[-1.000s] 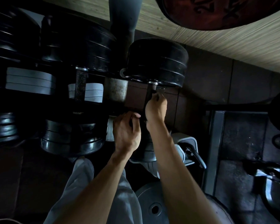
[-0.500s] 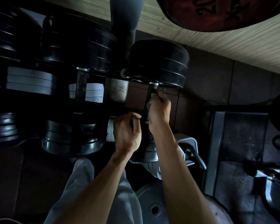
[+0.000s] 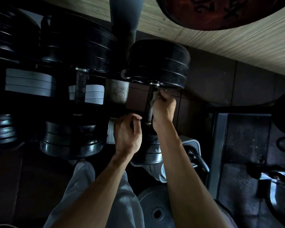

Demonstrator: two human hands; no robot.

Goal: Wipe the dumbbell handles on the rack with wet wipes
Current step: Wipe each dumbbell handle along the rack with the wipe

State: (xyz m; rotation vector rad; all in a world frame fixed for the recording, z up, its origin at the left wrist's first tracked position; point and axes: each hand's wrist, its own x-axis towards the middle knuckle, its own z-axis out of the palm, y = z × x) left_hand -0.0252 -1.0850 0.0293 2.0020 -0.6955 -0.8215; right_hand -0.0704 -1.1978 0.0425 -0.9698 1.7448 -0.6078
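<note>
The right hand [image 3: 163,107] presses a wet wipe [image 3: 153,98] around the dumbbell handle [image 3: 148,111]; the left hand [image 3: 127,134], beside the handle, is clenched, its contents hidden.

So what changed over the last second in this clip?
The right hand, holding the wet wipe against the dumbbell handle, slid slightly along it toward the far weight head. The left hand stayed curled at the near end; the dumbbell did not move.

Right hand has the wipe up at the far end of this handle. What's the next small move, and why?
Probably draw the right hand and its wet wipe back down the dumbbell handle toward the near plates. The wipe sits at the far end by the far head, the knurled stretch below it lies bare, and the left hand is curled at the near end, seemingly steadying it.
</note>
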